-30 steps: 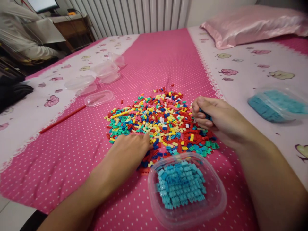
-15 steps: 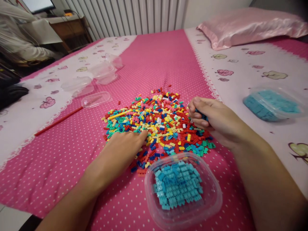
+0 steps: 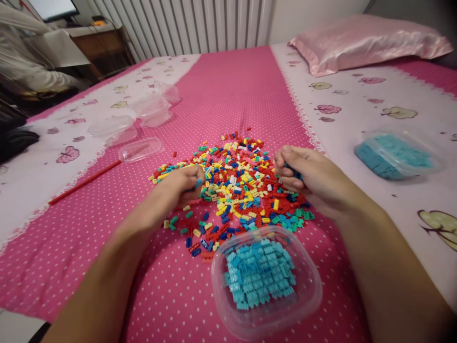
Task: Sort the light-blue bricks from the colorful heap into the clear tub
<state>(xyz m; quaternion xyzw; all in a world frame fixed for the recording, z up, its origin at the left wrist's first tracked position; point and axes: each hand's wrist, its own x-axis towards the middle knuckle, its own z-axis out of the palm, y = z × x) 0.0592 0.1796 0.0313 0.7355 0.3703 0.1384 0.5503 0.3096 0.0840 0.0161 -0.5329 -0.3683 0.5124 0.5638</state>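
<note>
My left hand is closed above the left side of a pile of small toy building bricks in many colours. A small blue brick shows at its fingertips. At the pile's right edge, my right hand is curled round several dark blue bricks, mostly hidden by the fingers. Nearest to me stands a clear plastic tub with light blue bricks packed in rows.
A second clear tub of blue bricks stands on the right. Several clear containers, a clear lid-like piece and a red stick lie on the left of the bed. A pink pillow is at the back right. Someone in pale clothing sits far left.
My left hand has lifted off the pile and drawn back to the left, with a blue brick now showing in its fingers. My right hand stays closed in nearly the same place.
</note>
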